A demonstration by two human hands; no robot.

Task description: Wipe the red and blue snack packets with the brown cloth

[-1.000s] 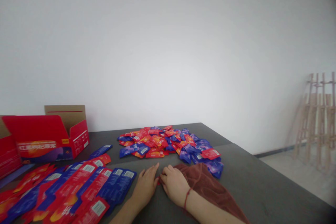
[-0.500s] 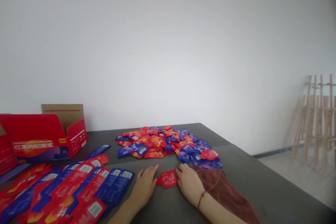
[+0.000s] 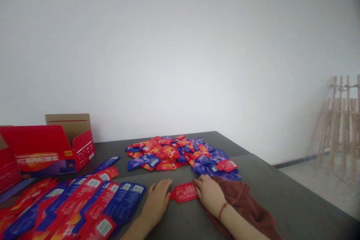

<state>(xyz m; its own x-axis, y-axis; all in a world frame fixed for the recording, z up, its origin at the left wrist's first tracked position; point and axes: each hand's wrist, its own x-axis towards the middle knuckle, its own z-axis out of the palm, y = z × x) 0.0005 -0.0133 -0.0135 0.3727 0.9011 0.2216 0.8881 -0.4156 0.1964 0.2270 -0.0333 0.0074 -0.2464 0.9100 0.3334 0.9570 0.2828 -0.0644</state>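
Note:
My left hand (image 3: 156, 202) lies flat on the dark tabletop, holding nothing, its fingertips just left of a red foil sachet (image 3: 184, 192). The sachet lies on its own between my hands, its narrow tab pointing left. My right hand (image 3: 209, 195) rests with its fingertips on the sachet's right end, and a thin red cord circles that wrist. Under and beside my right forearm lies a crumpled brown towel (image 3: 242, 198). Just beyond my hands is a loose heap of red and blue sachets (image 3: 174, 155).
Rows of overlapping red and blue sachets (image 3: 84, 202) cover the table's left front. Behind them stands an open red cardboard display box (image 3: 47, 150). The table's right corner drops to a pale floor, where wooden frames (image 3: 340, 127) lean against the white wall.
My right hand has shifted slightly right, and the red sachet, hidden in the oldest frame, now lies in full view between my hands. The towel has moved right with my forearm.

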